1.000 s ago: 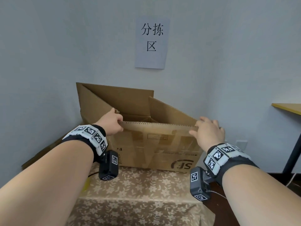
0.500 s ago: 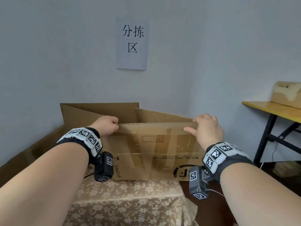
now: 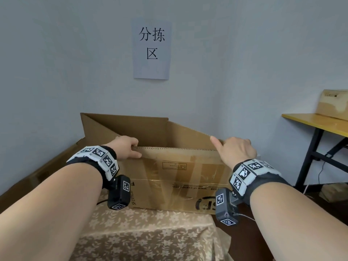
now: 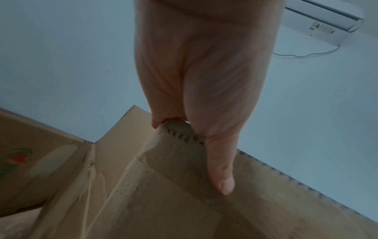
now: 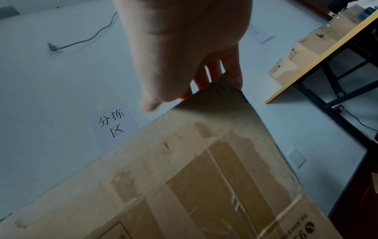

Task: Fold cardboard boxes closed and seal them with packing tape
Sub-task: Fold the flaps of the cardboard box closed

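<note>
A large brown cardboard box with old tape marks stands open on a floral-clothed table. Its near flap stands upright; the far flaps rise behind it. My left hand pinches the flap's top edge near its left corner, thumb on the near face, fingers behind. My right hand holds the flap's right corner, fingers curled behind it and the thumb raised off the cardboard. No tape roll shows in any view.
A paper sign hangs on the wall behind the box. At the right stands a yellow-topped table with another cardboard box on it. More flat cardboard lies at the left of the clothed table.
The view has shifted back to the left and the box sits nearer the centre. Both hands stay on the near flap's top edge; my right thumb now sticks up off the cardboard.
</note>
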